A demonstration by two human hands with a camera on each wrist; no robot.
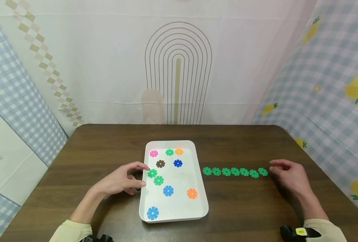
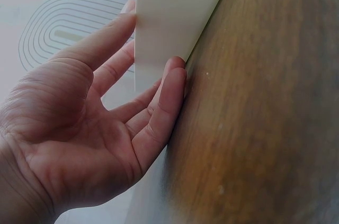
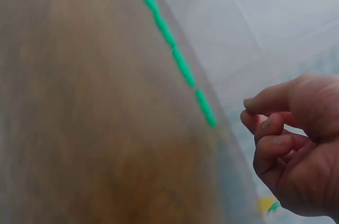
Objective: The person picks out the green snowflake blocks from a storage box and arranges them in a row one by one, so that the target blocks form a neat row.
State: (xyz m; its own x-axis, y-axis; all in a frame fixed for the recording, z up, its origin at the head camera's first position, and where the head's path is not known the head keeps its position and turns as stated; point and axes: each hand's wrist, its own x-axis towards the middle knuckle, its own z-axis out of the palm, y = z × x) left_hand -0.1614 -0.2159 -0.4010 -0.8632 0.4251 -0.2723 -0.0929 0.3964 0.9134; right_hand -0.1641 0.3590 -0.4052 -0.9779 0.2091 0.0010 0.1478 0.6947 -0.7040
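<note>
My left hand [image 1: 118,178] rests its fingers against the left side of a white tray [image 1: 194,210]. In the left wrist view, the thumb touches the tray's rim and the lower fingers lie along its side wall [image 2: 164,17]. Notched plastic discs lie in the tray, among them a green disc [image 1: 152,173] right by the left index fingertip. To the right of the tray, several green discs [image 1: 226,171] form a row on the table. At the row's right end, beside the last green disc [image 1: 262,171], my right hand [image 1: 291,176] hovers with loosely bent fingers and holds nothing.
Other discs in the tray include a pink one [image 1: 153,153], a brown one [image 1: 160,163], a dark blue one [image 1: 178,163] and an orange one [image 1: 192,193]. The brown wooden table [image 1: 239,208] ends at a white patterned cloth [image 1: 112,67] behind it.
</note>
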